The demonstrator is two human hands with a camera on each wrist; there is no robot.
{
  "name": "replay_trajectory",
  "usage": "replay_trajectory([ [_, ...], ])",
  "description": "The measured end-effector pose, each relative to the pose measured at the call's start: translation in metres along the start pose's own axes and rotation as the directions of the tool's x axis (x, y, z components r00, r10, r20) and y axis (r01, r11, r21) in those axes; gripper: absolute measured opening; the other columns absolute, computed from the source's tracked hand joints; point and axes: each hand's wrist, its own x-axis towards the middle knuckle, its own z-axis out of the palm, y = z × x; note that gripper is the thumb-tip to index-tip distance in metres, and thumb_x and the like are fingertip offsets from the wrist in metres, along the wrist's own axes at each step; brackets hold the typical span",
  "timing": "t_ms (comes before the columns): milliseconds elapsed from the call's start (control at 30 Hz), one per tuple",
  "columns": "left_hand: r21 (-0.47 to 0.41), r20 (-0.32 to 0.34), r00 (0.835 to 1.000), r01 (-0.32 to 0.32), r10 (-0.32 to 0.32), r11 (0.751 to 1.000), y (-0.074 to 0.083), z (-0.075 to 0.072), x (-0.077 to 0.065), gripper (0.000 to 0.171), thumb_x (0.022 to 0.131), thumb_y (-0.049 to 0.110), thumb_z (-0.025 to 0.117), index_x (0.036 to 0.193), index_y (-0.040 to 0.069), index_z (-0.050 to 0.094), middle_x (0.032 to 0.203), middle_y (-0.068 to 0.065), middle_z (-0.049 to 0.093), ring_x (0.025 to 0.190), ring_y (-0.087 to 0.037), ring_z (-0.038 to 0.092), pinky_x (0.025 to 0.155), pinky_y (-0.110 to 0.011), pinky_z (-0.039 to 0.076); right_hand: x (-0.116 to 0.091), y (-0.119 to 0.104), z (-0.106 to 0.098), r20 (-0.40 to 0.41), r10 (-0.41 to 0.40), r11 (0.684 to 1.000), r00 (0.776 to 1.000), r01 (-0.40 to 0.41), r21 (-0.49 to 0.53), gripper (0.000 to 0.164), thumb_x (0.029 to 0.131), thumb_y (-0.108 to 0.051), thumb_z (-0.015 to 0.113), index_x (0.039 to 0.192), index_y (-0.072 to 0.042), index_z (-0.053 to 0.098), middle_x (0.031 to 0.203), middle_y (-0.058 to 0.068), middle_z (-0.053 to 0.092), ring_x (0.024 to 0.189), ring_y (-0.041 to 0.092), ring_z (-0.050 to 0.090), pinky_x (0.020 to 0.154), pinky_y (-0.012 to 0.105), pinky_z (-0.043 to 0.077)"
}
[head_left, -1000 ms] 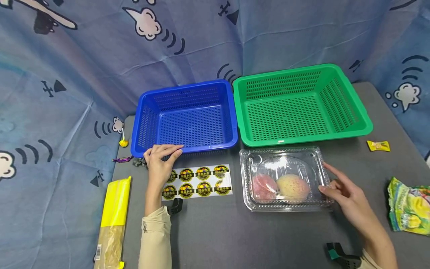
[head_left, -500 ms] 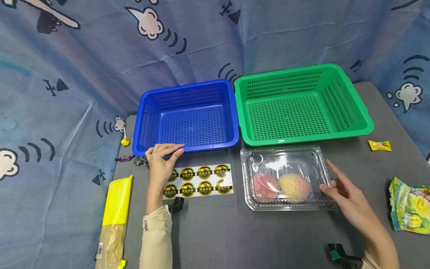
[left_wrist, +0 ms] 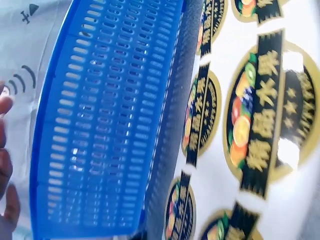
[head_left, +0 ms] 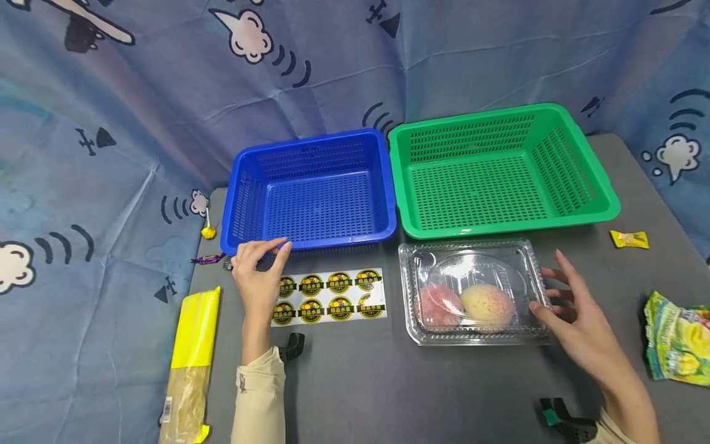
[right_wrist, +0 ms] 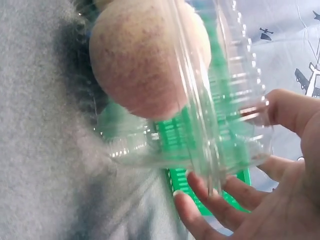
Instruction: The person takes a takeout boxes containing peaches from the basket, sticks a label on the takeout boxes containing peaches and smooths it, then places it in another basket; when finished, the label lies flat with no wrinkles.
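In the head view a clear plastic clamshell box (head_left: 471, 293), its lid down, holds two peaches, one pink (head_left: 438, 306) and one yellowish (head_left: 488, 306). My right hand (head_left: 582, 327) is at the box's right side, thumb at the lid's corner and the other fingers spread by the rim. The right wrist view shows those fingertips (right_wrist: 192, 180) beside the rim, none curled round it. My left hand (head_left: 257, 271), thumb and forefinger apart, hovers near the blue basket's front edge, over the left end of a sheet of round fruit stickers (head_left: 333, 297). Nothing shows between its fingers.
A blue basket (head_left: 316, 242) and a green basket (head_left: 510, 227) stand side by side at the back. Leftward lie a yellow-and-clear packet (head_left: 191, 364), a purple candy (head_left: 208, 259) and a lollipop (head_left: 208, 232). Rightward are a yellow candy (head_left: 629, 239) and a green snack bag (head_left: 677, 336).
My left thumb and forefinger have spread apart and the hand has drawn slightly left. My right fingers have straightened and moved out from the box's side. The box stays put.
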Motion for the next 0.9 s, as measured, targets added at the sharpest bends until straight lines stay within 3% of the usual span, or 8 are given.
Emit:
replay_trajectory([
  [100,-0.024,-0.062,0.996,0.055,-0.057,0.998,0.001,-0.006,-0.008,0.011,0.091,0.013,0.085,0.094,0.002,0.084,0.071,-0.016,0.062,0.074,-0.011,0.051,0.079,-0.025,0.038,0.0,-0.002,0.001,-0.014,-0.007,1.0,1.0,0.007,-0.004,0.096,0.101,-0.008,0.07,0.172,-0.032,0.01,0.149,-0.02,0.041,0.109,-0.016,0.042,0.081,0.002,0.036],
  [267,0.092,-0.013,0.967,0.254,-0.253,0.963,0.0,-0.016,-0.021,0.019,0.094,0.021,0.083,0.101,0.003,0.083,0.072,-0.01,0.062,0.067,-0.007,0.051,0.064,-0.017,0.04,-0.001,-0.003,0.003,-0.022,0.002,1.0,1.0,-0.002,-0.014,0.095,0.101,-0.008,0.07,0.172,-0.032,0.012,0.157,0.013,0.043,0.109,-0.017,0.041,0.081,0.002,0.036],
  [367,0.241,0.05,0.914,0.379,-0.402,0.893,-0.003,-0.02,-0.029,0.028,0.094,0.028,0.083,0.113,0.007,0.08,0.08,-0.009,0.066,0.073,-0.014,0.059,0.069,-0.022,0.043,-0.001,-0.002,0.004,-0.028,-0.008,1.0,1.0,0.008,0.0,0.094,0.101,-0.006,0.07,0.172,-0.03,0.014,0.156,0.005,0.045,0.11,-0.016,0.041,0.082,0.001,0.036],
  [467,0.387,0.095,0.841,0.462,-0.533,0.798,-0.004,-0.025,-0.035,0.044,0.094,0.036,0.082,0.127,0.01,0.073,0.098,-0.012,0.068,0.089,-0.026,0.063,0.08,-0.038,0.048,-0.001,-0.003,0.005,-0.033,-0.018,1.0,0.999,0.018,0.004,0.093,0.1,-0.005,0.07,0.172,-0.029,0.015,0.157,0.003,0.045,0.111,-0.017,0.041,0.082,0.001,0.035],
  [567,0.493,0.125,0.773,0.495,-0.621,0.715,-0.003,-0.029,-0.039,0.06,0.091,0.04,0.084,0.138,0.008,0.065,0.119,-0.018,0.065,0.11,-0.038,0.062,0.092,-0.055,0.049,-0.001,-0.004,0.006,-0.034,-0.018,1.0,0.999,0.018,-0.003,0.092,0.101,-0.005,0.069,0.172,-0.028,0.016,0.159,0.015,0.044,0.111,-0.018,0.04,0.082,0.001,0.035],
  [633,0.521,0.137,0.741,0.51,-0.657,0.684,-0.002,-0.031,-0.041,0.07,0.087,0.039,0.087,0.142,0.006,0.06,0.13,-0.022,0.061,0.118,-0.043,0.059,0.097,-0.06,0.048,-0.001,-0.004,0.006,-0.033,-0.013,1.0,0.999,0.013,-0.013,0.091,0.101,-0.005,0.069,0.172,-0.028,0.016,0.158,0.026,0.041,0.11,-0.018,0.04,0.082,0.001,0.034],
  [733,0.521,0.151,0.714,0.53,-0.684,0.669,-0.003,-0.031,-0.043,0.08,0.082,0.034,0.093,0.146,0.005,0.055,0.139,-0.025,0.056,0.127,-0.048,0.055,0.106,-0.063,0.045,-0.001,-0.004,0.006,-0.037,-0.016,1.0,0.999,0.015,-0.02,0.09,0.101,-0.004,0.068,0.172,-0.025,0.018,0.156,0.028,0.041,0.109,-0.018,0.04,0.082,0.001,0.035],
  [900,0.5,0.18,0.712,0.528,-0.679,0.686,-0.005,-0.026,-0.047,0.089,0.076,0.019,0.097,0.151,0.004,0.051,0.145,-0.031,0.048,0.135,-0.054,0.05,0.114,-0.066,0.041,-0.001,-0.005,0.006,-0.049,-0.02,0.999,0.999,0.019,-0.027,0.088,0.101,-0.003,0.068,0.171,-0.023,0.02,0.156,0.025,0.042,0.109,-0.018,0.041,0.082,0.001,0.035],
])
